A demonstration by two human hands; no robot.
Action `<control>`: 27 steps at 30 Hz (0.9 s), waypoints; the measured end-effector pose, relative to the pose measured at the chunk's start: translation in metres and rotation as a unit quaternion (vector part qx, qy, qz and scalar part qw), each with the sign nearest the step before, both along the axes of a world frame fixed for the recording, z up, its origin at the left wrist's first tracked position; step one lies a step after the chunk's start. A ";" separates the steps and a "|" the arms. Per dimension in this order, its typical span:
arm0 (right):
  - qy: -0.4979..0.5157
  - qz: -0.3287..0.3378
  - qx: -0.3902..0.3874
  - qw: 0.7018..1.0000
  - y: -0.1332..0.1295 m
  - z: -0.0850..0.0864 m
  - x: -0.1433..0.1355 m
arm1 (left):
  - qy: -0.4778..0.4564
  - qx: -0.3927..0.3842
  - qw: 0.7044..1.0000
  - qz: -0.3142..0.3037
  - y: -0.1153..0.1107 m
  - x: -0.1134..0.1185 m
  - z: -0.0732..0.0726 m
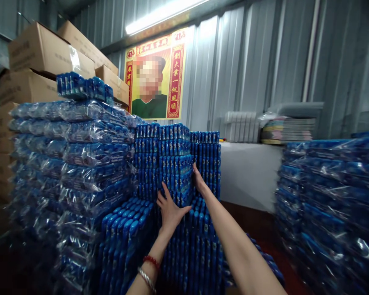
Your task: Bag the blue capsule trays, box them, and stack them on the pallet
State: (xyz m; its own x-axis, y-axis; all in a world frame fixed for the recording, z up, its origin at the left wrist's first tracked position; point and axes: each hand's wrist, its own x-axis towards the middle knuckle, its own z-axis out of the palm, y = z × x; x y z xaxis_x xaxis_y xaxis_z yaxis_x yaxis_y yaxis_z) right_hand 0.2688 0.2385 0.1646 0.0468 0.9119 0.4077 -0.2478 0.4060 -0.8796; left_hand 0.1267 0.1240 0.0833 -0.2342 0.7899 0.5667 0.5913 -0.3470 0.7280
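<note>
A block of blue shiny packs stands in front of me, in upright rows several layers high. My left hand is at its lower front, fingers spread and thumb stretched out to the right. My right hand lies along the block's right side, its fingers extended and partly hidden behind the edge. Whether either hand bears any weight I cannot tell. Below my hands are lower stacks of the same blue packs. A red bead bracelet and a silver bangle circle my left wrist.
At left rises a tall pile of plastic-wrapped blue bundles, with cardboard boxes behind. Another wrapped pile stands at right. A white surface with stacked papers is by the metal wall, where a poster hangs.
</note>
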 end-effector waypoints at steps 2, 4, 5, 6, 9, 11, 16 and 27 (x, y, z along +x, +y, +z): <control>0.008 -0.016 0.001 1.000 0.001 -0.004 -0.001 | 0.000 0.016 1.000 0.015 0.001 0.003 -0.003; 0.026 -0.061 0.010 0.998 0.002 -0.010 -0.005 | -0.006 0.031 0.999 0.024 0.002 0.004 -0.004; 0.036 -0.091 0.016 0.995 0.002 -0.012 -0.007 | -0.009 0.039 0.999 0.023 0.002 0.004 -0.004; 0.046 -0.122 0.022 0.991 0.002 -0.014 -0.009 | -0.010 0.047 0.999 0.019 0.002 0.004 -0.003; 0.067 -0.197 0.036 0.978 0.001 -0.018 -0.014 | -0.004 0.067 0.998 0.004 0.001 0.001 -0.001; 0.074 -0.224 0.044 0.971 -0.002 -0.018 -0.017 | 0.001 0.075 0.997 -0.001 0.001 -0.001 -0.001; 0.080 -0.242 0.065 0.965 -0.009 -0.017 -0.023 | -0.009 0.089 0.996 -0.006 -0.001 -0.007 -0.001; 0.071 -0.237 0.082 0.965 -0.023 -0.019 -0.032 | -0.001 0.114 0.993 -0.021 -0.013 -0.017 0.001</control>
State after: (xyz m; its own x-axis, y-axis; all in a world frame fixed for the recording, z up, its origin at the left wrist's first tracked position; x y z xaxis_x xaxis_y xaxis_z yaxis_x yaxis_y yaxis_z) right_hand 0.2372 0.2153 0.1459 0.5089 0.6985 0.5031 -0.1136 0.6338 -0.7651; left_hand 0.1093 0.1113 0.0841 -0.2050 0.6503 0.7315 0.5706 -0.5278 0.6291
